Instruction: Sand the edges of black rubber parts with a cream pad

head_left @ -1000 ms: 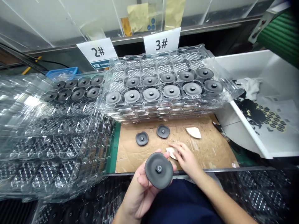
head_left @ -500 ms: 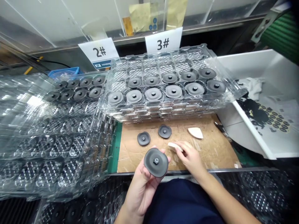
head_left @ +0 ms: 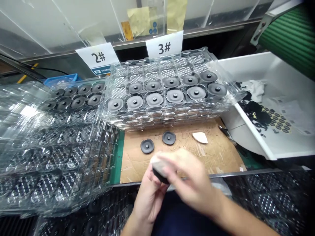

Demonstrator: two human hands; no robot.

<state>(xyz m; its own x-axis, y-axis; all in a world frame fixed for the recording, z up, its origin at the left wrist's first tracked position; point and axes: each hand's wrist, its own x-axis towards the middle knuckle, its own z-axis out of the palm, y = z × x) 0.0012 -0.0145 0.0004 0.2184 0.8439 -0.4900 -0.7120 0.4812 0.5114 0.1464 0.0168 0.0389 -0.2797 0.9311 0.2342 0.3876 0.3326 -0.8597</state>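
Observation:
My left hand (head_left: 149, 196) grips a black rounded disc (head_left: 159, 176) by its edge, low over the front of the bench. Over the disc's face, my right hand (head_left: 189, 177) presses a white pad (head_left: 158, 164), its fingers closed and blurred by motion. Most of the disc is hidden behind that hand and pad. Just beyond, two smaller black discs, a left one (head_left: 147, 146) and a right one (head_left: 169, 138), lie with their center studs up on the cardboard (head_left: 211, 157). A second white pad (head_left: 200, 137) rests to their right.
Behind the cardboard stands a stack of clear plastic trays (head_left: 152, 113), partly filled with black discs. More clear trays (head_left: 61, 157) are piled at left. A white bin (head_left: 256, 132) with black scraps and stickers stands at right, below a green ribbed hose (head_left: 287, 42).
My right hand has lifted the white pad from over the cardboard and moved left onto the disc. My left hand still holds the disc. The camera view has shifted slightly.

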